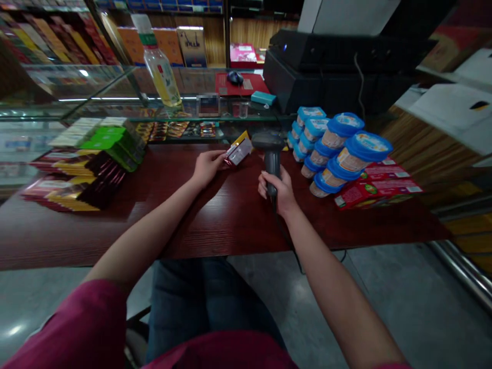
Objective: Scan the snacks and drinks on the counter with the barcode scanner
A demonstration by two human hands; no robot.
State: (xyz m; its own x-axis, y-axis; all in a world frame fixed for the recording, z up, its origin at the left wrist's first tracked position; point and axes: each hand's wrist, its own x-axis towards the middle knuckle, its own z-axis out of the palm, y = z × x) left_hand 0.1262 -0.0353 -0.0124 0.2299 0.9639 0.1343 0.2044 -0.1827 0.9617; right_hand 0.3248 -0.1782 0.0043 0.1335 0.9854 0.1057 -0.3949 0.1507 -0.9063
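Observation:
My left hand [209, 168] is closed on the near end of a small red and yellow packet [239, 149], whose pale printed side faces up. The packet is tilted just above the wooden counter [200, 215]. Wrapped round the handle of a dark barcode scanner [272, 154] is my right hand [282, 190]. The scanner's head is close to the packet's right end, and its cord hangs over the counter's front edge. At the left, stacks of red and yellow packets [73, 189] lie beside green packs [111, 143].
Blue-lidded tubs [342, 154] stand stacked at the right, next to red boxes [384, 182]. A glass display case [115, 97] runs along the back, with a bottle [159, 66], a mouse [234, 78] and a turquoise box [263, 98]. Black equipment [319, 82] rises at the back right.

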